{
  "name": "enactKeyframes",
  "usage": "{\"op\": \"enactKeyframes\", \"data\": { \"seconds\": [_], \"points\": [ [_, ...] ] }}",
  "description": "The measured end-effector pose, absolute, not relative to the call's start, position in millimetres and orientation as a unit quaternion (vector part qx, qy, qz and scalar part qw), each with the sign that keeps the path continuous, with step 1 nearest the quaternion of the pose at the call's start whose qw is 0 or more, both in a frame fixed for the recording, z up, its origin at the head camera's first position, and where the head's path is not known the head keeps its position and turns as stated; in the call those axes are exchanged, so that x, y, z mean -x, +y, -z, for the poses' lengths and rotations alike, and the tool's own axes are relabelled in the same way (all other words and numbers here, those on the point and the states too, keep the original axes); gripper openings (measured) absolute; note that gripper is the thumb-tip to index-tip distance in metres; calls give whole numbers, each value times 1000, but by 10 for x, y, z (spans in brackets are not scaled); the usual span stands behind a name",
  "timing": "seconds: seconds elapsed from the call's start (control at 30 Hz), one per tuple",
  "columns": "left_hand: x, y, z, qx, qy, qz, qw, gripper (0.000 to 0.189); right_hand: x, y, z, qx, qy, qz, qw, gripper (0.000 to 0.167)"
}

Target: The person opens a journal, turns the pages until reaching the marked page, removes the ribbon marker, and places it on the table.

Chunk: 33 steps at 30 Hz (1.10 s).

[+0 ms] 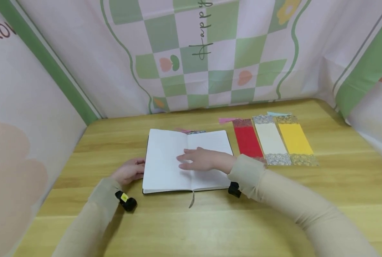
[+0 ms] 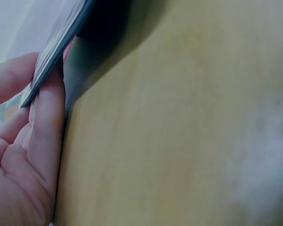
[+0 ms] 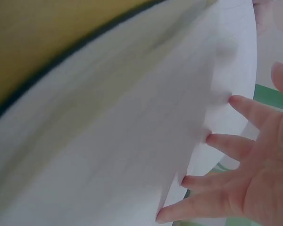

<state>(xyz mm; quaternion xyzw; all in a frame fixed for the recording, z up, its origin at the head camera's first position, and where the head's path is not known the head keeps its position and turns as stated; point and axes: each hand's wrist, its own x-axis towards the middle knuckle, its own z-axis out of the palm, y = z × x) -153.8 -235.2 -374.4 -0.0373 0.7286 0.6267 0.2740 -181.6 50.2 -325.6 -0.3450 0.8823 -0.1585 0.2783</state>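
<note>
An open notebook (image 1: 165, 150) with blank white pages and a dark cover lies on the table, a grey ribbon marker (image 1: 192, 200) trailing from its lower edge. At its left edge my left hand (image 1: 130, 171) pinches the notebook; the left wrist view shows the thumb above the pages and fingers (image 2: 47, 122) beneath the dark cover, that edge raised. My right hand (image 1: 203, 159) spreads over the pages near the centre fold. In the right wrist view its straight fingertips (image 3: 233, 100) touch the white page (image 3: 108, 136). A pink tassel (image 1: 182, 130) and a lace end (image 1: 196, 132) peek out behind the notebook.
Right of the notebook lie a red bookmark (image 1: 248, 141), a white one (image 1: 271, 139) and a yellow one (image 1: 295, 138), all with lace ends. A patterned cloth (image 1: 194, 85) hangs behind the wooden table (image 1: 191, 228); more cloth hangs at both sides.
</note>
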Motion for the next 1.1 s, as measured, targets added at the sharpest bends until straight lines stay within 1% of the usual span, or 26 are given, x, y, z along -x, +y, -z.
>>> {"op": "enactKeyframes", "data": {
  "seconds": [0.13,0.33,0.4,0.53,0.7,0.77,0.93,1.03,1.1],
  "points": [
    [1531,-2371,3757,10,711,-642,288,54,1770,478,3303,317,896,120,288,58],
    [1548,-2426,3771,18,692,-655,302,46,1726,450,3336,292,910,85,282,63],
    [1549,-2432,3773,32,689,-659,301,47,1722,445,3345,293,910,81,283,64],
    [1527,-2422,3757,51,686,-663,296,39,1711,431,3360,293,911,73,280,64],
    [1479,-2381,3711,59,704,-650,278,43,1701,423,3363,295,912,72,277,65],
    [1469,-2360,3701,65,712,-645,270,40,1704,441,3347,299,908,82,281,66],
    [1473,-2317,3698,88,716,-643,257,29,1810,571,3314,331,897,97,276,67],
    [1481,-2304,3702,90,716,-643,255,26,1930,707,3325,341,902,87,250,68],
    [1486,-2304,3707,90,718,-642,254,26,2020,814,3340,328,910,86,236,69]
  ]
}}
